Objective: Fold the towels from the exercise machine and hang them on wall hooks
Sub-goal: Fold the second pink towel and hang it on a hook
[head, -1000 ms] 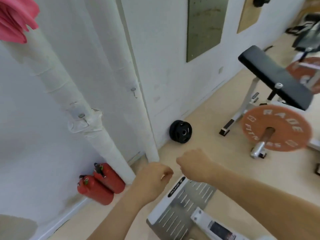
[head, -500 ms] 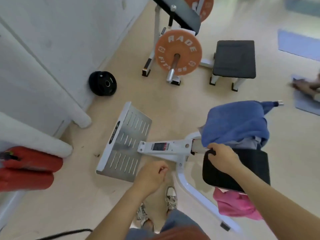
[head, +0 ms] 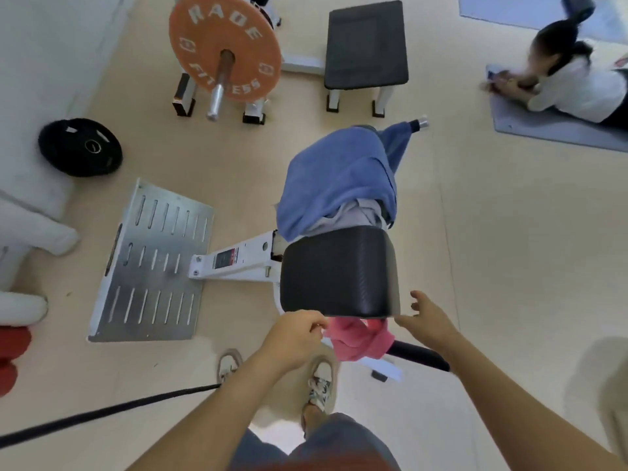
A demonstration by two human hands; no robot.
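Observation:
A blue towel [head: 339,178] lies draped over the far part of the exercise machine [head: 234,263], with a grey towel [head: 353,215] showing under it. A pink towel [head: 360,341] hangs below the near edge of the machine's black pad [head: 339,270], partly hidden by it. My left hand [head: 295,331] has its fingers curled and pinches the pink towel's left edge. My right hand [head: 424,321] hovers with spread fingers at the pad's near right corner, holding nothing.
A slotted metal footplate [head: 153,260] lies left of the pad. Beyond it are an orange weight plate [head: 224,52] on a bar, a black bench [head: 365,45] and a black plate [head: 80,147] by the wall. A person [head: 571,83] lies on a mat at far right. A black cable [head: 102,413] crosses the floor.
The view swung from the wall down onto the machine. My right hand left the pad's far edge and opened at its near corner. My left hand reached the pink towel.

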